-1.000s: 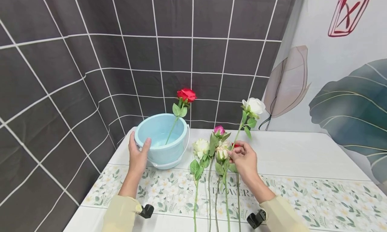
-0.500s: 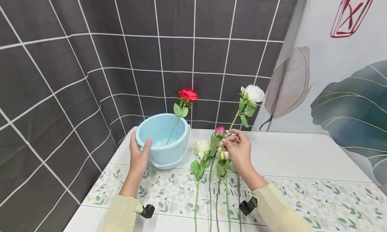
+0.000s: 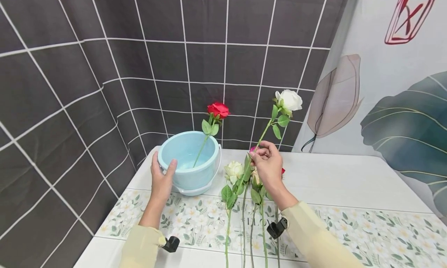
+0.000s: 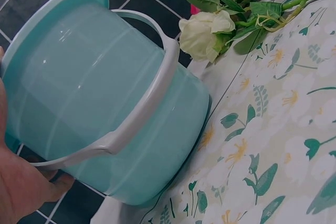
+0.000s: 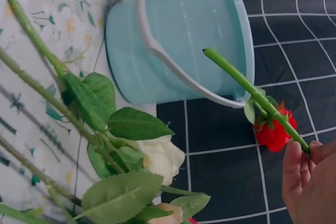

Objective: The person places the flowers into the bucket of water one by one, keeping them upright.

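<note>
A light blue bucket point(image 3: 192, 179) with a white handle stands at the back left of the table. My left hand point(image 3: 161, 184) holds its near left side, thumb and fingers spread around the wall below the rim. One red rose point(image 3: 218, 110) leans inside the bucket, its bloom above the far right rim. My right hand point(image 3: 270, 167) pinches the stem of a white rose point(image 3: 291, 100), bloom up and tilted right. In the right wrist view its cut stem point(image 5: 236, 74) points toward the bucket, outside it.
Several roses lie on the table right of the bucket, among them a cream-white rose point(image 3: 234, 171), a pale rose point(image 3: 256, 177) and a partly hidden magenta rose point(image 3: 253, 148). A floral runner point(image 3: 195, 221) crosses the white table. A dark grid backdrop point(image 3: 202, 62) rises behind.
The right hand has lifted the white rose and carried it up and left, over the lying flowers toward the bucket. The left hand and bucket have kept their places.
</note>
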Motion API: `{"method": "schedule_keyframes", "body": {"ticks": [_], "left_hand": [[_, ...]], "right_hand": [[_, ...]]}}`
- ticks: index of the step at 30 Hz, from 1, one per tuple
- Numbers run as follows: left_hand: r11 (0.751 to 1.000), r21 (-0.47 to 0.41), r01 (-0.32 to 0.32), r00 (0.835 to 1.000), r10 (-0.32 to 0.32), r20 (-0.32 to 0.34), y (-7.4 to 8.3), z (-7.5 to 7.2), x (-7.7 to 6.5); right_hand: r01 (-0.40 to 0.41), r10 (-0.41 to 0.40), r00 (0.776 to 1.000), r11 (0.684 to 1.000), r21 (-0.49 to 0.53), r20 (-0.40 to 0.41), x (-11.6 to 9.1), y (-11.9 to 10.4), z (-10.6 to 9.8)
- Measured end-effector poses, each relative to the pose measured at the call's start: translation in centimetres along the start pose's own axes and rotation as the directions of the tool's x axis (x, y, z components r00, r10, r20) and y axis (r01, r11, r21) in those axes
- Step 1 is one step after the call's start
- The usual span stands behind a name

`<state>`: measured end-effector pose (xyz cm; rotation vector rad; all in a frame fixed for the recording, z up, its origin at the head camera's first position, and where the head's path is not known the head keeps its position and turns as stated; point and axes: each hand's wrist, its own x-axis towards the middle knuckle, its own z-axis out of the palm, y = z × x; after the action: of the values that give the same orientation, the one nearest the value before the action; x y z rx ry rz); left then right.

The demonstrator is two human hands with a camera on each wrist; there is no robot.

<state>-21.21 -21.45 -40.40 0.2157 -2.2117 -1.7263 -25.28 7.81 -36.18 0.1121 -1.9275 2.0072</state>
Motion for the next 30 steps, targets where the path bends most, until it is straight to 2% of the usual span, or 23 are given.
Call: {"method": "schedule_keyframes", "body": {"ticks": [8, 17, 30], "left_hand": [[0.999, 0.010, -0.036, 0.999, 0.036, -0.020, -0.3, 0.2, -0.1], [1.000, 0.012, -0.027, 0.999, 0.027, -0.023, -0.4, 0.2, 0.0], [0.999, -0.006, -0.042, 0.999, 0.041, -0.019, -0.5, 0.1, 0.2]], "right_hand": [[0.029, -0.028, 0.999, 0.998, 0.050, -0.023, 0.9, -0.6, 1.3], [0.086, -0.084, 0.996, 0.993, 0.076, -0.030, 1.5, -1.5, 2.8], [0.097, -0.093, 0.995, 0.991, 0.087, -0.045, 2.5, -2.2, 4.5]]}}
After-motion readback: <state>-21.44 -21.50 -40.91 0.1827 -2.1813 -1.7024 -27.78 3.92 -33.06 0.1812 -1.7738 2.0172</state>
